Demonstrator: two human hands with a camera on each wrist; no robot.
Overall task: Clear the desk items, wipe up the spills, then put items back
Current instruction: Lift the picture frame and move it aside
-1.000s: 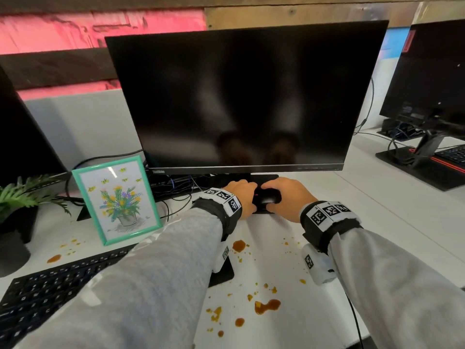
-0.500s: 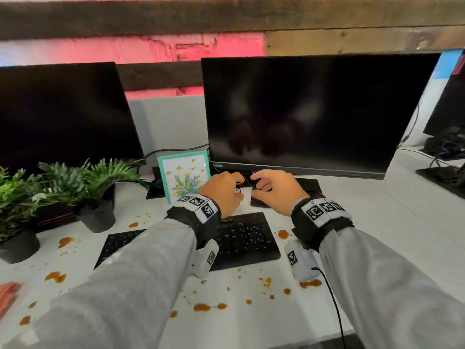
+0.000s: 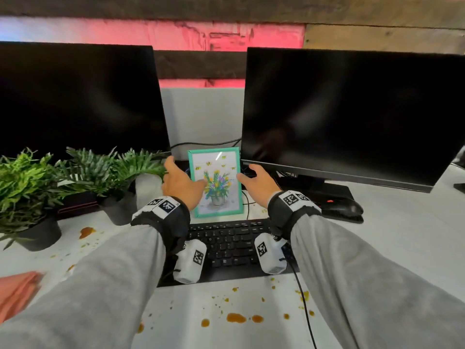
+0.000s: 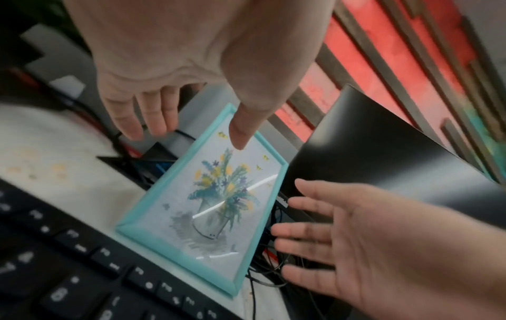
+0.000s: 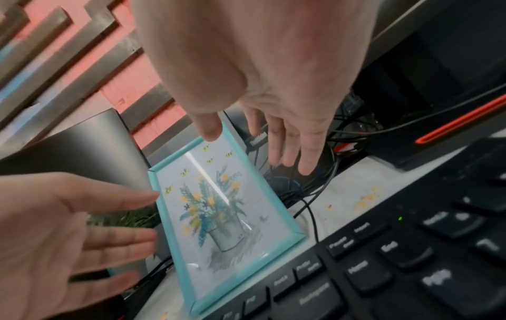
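Observation:
A teal picture frame with a flower painting stands upright between the two monitors, just behind the black keyboard. My left hand is open at the frame's left edge, and its thumb lies over the glass; I cannot tell whether it touches. My right hand is open at the frame's right edge with its fingers spread behind it. Neither hand grips the frame. Brown spill spots dot the white desk in front of the keyboard.
A black mouse lies on the right monitor's base. Potted plants stand at the left, with another spill beside them. An orange cloth lies at the left edge. Cables run behind the frame. Two dark monitors close the back.
Both hands have left the mouse on the monitor base, moved left and opened on either side of the picture frame. The view has swung left, showing the plants and second monitor.

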